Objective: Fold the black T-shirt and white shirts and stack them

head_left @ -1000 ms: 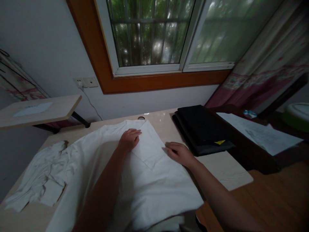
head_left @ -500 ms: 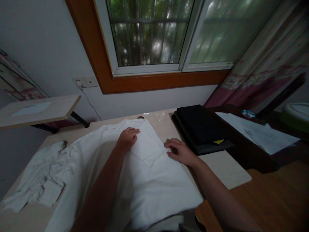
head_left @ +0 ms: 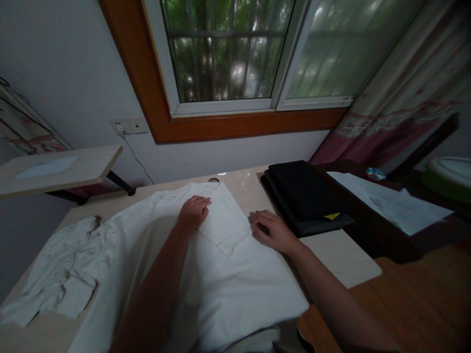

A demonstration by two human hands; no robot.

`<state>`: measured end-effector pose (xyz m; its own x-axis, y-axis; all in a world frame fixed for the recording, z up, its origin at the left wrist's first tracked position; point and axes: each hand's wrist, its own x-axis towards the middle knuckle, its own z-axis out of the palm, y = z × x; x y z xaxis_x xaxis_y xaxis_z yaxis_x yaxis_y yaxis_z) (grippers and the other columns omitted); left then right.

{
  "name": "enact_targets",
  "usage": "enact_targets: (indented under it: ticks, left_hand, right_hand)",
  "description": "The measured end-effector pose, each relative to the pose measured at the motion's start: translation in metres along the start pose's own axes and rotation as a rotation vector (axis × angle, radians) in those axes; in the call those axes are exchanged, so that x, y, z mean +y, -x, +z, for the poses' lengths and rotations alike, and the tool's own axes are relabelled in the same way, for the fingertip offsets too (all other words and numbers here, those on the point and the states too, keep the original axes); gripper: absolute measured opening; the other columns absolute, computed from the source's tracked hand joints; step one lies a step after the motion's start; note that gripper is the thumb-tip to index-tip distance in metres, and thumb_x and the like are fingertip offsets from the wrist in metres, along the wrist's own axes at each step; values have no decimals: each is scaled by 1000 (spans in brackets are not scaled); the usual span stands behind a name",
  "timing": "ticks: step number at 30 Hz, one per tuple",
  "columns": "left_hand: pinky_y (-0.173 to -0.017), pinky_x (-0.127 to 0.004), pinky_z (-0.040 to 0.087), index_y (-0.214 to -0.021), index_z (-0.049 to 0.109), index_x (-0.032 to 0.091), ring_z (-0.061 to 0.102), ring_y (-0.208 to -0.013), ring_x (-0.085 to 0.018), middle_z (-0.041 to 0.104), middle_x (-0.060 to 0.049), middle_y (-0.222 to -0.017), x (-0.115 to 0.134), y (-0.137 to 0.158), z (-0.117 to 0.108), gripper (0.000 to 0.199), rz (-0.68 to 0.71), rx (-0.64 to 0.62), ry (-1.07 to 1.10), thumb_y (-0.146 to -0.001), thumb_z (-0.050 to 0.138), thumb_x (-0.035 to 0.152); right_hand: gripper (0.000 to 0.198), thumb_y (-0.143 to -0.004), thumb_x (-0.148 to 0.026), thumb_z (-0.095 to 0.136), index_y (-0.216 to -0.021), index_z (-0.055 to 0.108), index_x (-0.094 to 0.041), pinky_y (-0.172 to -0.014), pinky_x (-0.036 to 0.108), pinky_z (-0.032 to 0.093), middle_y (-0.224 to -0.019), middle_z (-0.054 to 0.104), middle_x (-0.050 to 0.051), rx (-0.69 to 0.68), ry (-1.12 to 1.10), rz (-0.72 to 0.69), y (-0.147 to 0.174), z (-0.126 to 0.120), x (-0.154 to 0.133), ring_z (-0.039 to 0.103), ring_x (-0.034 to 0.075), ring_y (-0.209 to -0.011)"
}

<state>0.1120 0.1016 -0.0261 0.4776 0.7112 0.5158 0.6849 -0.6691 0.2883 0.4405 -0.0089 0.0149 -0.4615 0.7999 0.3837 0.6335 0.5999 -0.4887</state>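
Since the head view is the only one, all notes come from it: the white shirt [head_left: 246, 279] lies spread over the middle of the pale table [head_left: 253, 184], with a folded flap [head_left: 224, 215] on its far right part. Left hand [head_left: 193, 213] rests palm down at the flap's left side, fingers lightly bent; whether it pinches any cloth, cannot tell. Right hand [head_left: 272, 230] is curled at the shirt's right edge, a hollow showing between thumb and fingers; cannot tell if the tips grip the edge. Main risk, judged: the flap skews or opens if the left hand lifts or drags sideways, as nothing else visibly weighs it down. A pull by the right hand could rumple the soft layers beneath. The black folded stack [head_left: 305, 191] sits just beside that hand, far right; a wide elbow or knuckle could nudge it. Crumpled white cloth [head_left: 69, 264] at left may tug if joined to the shirt; join unclear. Shirt's near end, close to the person, could catch and slide.
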Motion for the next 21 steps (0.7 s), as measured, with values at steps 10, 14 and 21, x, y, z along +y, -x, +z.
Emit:
enact_targets:
  ticks: [10,14,21]
  left_hand:
    - [-95,-43,56,-100,77,23,66,-102,-24,78,-4,-112,4,0,-4,35,15,54,-9,-80,56,4]
    - [-99,-42,55,-104,76,21,66,-105,-23,77,-4,-115,3,1,-4,35,23,48,-20,-81,55,5]
    - [-104,-43,53,-114,74,22,66,-116,-22,74,-3,-124,2,1,-4,36,-23,7,-87,-86,54,10]
  right_hand:
    - [50,-101,-34,52,-147,49,-17,-119,53,38,-156,46,17,-4,232,-44,-55,50,-10,44,33,-143]
    - [57,-103,-42,47,-148,48,-7,-121,51,34,-159,40,22,-68,360,48,-88,80,-7,37,33,-149]
    - [64,-105,-47,37,-153,41,-5,-123,50,24,-162,33,20,-53,451,270,-136,106,-2,27,31,-153]
